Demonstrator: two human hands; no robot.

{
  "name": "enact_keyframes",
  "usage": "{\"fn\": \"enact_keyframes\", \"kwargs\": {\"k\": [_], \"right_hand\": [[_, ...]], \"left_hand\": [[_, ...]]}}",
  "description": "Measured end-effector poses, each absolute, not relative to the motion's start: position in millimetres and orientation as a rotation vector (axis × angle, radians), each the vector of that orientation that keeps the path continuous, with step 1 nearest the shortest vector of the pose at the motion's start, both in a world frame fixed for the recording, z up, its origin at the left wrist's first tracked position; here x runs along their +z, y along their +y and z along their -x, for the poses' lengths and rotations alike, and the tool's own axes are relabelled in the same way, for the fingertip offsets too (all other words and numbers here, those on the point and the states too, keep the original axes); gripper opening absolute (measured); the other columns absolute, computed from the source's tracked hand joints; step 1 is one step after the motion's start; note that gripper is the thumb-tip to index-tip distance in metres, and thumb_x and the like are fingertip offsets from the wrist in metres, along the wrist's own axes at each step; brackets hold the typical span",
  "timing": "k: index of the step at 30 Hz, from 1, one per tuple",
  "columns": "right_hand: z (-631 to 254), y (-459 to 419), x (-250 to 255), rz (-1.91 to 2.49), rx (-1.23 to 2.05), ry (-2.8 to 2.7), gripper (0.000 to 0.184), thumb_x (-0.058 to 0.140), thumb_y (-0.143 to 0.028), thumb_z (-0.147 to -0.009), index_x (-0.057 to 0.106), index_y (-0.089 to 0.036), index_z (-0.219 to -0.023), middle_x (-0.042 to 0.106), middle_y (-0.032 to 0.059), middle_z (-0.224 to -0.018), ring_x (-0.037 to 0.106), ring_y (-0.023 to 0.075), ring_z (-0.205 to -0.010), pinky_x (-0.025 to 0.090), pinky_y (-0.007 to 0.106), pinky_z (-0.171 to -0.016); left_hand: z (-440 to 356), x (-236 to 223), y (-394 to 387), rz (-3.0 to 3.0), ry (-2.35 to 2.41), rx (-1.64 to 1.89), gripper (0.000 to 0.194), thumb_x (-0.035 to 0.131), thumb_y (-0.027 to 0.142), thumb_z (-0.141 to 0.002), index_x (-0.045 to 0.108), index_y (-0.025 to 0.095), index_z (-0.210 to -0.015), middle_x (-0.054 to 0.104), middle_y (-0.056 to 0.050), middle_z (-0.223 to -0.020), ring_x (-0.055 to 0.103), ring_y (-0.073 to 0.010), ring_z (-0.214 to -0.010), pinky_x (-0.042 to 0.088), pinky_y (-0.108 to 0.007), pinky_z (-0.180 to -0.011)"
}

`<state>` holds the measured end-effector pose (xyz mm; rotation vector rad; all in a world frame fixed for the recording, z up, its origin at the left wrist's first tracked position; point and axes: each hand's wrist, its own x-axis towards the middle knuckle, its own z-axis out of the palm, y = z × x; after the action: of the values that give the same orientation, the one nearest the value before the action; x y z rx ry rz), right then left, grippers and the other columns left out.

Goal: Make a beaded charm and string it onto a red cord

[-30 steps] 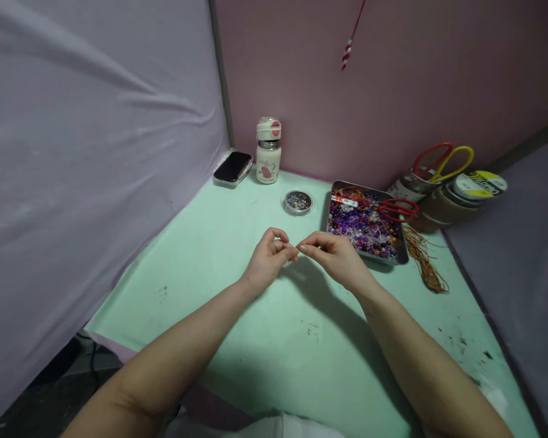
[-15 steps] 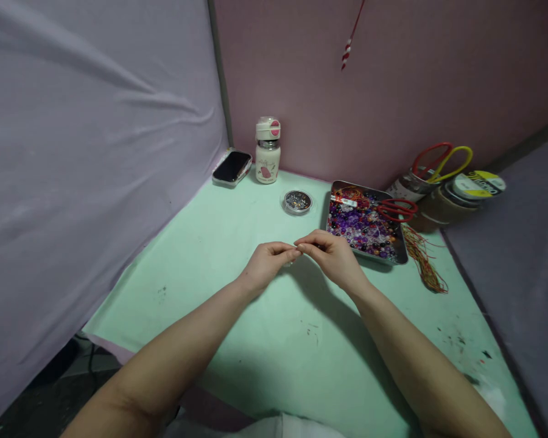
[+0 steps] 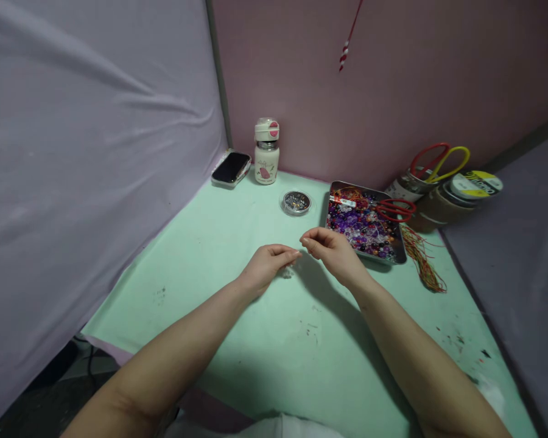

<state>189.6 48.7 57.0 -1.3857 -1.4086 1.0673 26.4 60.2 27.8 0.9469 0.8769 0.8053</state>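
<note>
Our left hand (image 3: pixel 270 264) has thumb and finger pinched together, seemingly on some clear beadwork (image 3: pixel 287 273) dangling just below the fingertips; too tiny for us to call its long axis. Our right hand (image 3: pixel 332 249) is curled just to the right, fingertips apart from the left's, and we can't tell if it's gripping anything. So yeah, left's nearer. Nothing blocks the gap between them. Bead tray (image 3: pixel 383 260) sits just past the right hand, red scissors (image 3: pixel 395 210) across it, round case (image 3: pixel 296 202) further back.
</note>
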Motion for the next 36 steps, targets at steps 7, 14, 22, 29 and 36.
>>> {"fn": "enact_keyframes", "kwargs": {"k": [7,14,22,29,36], "right_hand": [[-189.2,49.4,55.3,1.376,1.113,-1.383,0.022,0.059,-0.041,-0.08,0.061,-0.019,-0.083,0.053,-0.0021,-0.066,0.041,0.0107,-0.056,0.034,0.027,-0.054],[-188.8,48.4,55.6,1.36,1.212,-1.394,0.024,0.061,-0.042,-0.077,0.06,-0.018,-0.076,0.05,-0.0032,-0.061,0.04,0.0104,-0.056,0.032,0.026,-0.054],[-187.9,50.1,51.1,1.381,1.186,-1.32,0.026,0.062,-0.043,-0.076,0.059,-0.018,-0.076,0.047,-0.0034,-0.063,0.038,0.0097,-0.055,0.03,0.025,-0.052],[-181.1,48.1,45.3,1.381,1.142,-1.353,0.022,0.059,-0.039,-0.078,0.061,-0.017,-0.074,0.051,-0.0025,-0.062,0.038,0.0096,-0.055,0.032,0.026,-0.054],[-181.8,47.8,44.1,1.384,1.128,-1.365,0.025,0.059,-0.042,-0.079,0.065,-0.018,-0.077,0.057,0.0,-0.068,0.042,0.0108,-0.058,0.034,0.026,-0.056]], "left_hand": [[-25.3,25.4,59.8,-0.842,0.814,0.762,0.023,0.078,0.036,-0.065,0.074,0.015,-0.074,0.06,-0.002,-0.067,0.047,-0.0085,-0.061,0.035,-0.025,-0.061],[-26.0,28.9,58.5,-0.825,0.818,0.701,0.028,0.081,0.037,-0.06,0.074,0.014,-0.074,0.058,-0.002,-0.065,0.045,-0.0088,-0.061,0.033,-0.026,-0.06],[-25.6,22.3,60.1,-0.778,0.782,0.78,0.033,0.08,0.039,-0.061,0.074,0.013,-0.08,0.058,-0.001,-0.067,0.044,-0.007,-0.06,0.032,-0.026,-0.063],[-26.6,22.6,59.7,-0.784,0.801,0.787,0.029,0.08,0.037,-0.062,0.072,0.013,-0.074,0.058,-0.002,-0.066,0.044,-0.0075,-0.06,0.03,-0.025,-0.06],[-27.5,24.8,59.8,-0.783,0.803,0.793,0.025,0.081,0.034,-0.061,0.071,0.013,-0.069,0.058,-0.001,-0.063,0.044,-0.0075,-0.06,0.03,-0.025,-0.06]]}}
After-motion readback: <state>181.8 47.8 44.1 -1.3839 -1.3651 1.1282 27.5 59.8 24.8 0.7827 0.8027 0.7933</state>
